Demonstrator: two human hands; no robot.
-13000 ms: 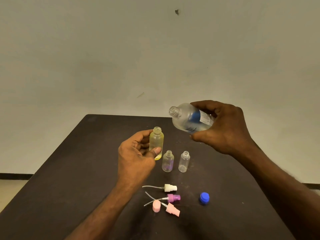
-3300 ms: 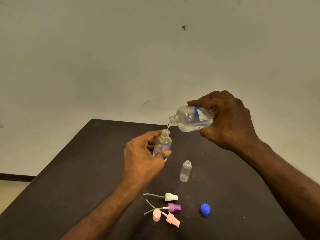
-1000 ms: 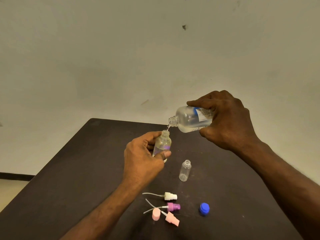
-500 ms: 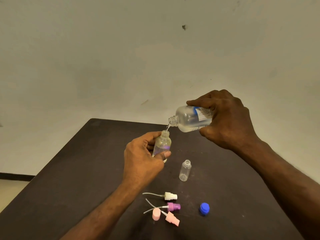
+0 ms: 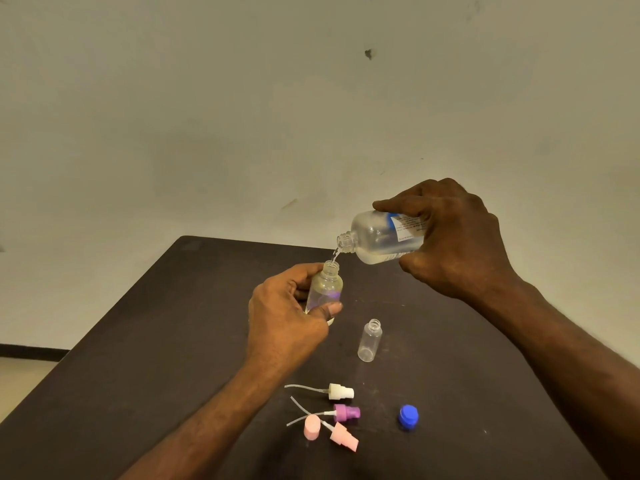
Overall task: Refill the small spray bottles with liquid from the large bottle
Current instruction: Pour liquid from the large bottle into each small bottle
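Observation:
My right hand (image 5: 453,244) grips the large clear bottle (image 5: 377,239) with a blue and white label, tipped with its mouth down to the left. A thin stream of clear liquid runs from it into a small clear bottle (image 5: 325,289) with a purple tint, which my left hand (image 5: 284,317) holds upright above the dark table (image 5: 138,341). A second small clear bottle (image 5: 370,340) stands open on the table to the right, apart from both hands. The yellowish small bottle seen earlier is hidden.
Near the table's front lie a white spray head (image 5: 337,391), a purple spray head (image 5: 344,413), a pink spray head (image 5: 343,439) and a pink cap (image 5: 311,427). A blue cap (image 5: 408,416) lies to their right. A pale wall rises behind the table.
Since 13 s ago my left hand let go of the yellowish bottle and picked up the purple-tinted one. Over the last second both hands have held still while the liquid pours.

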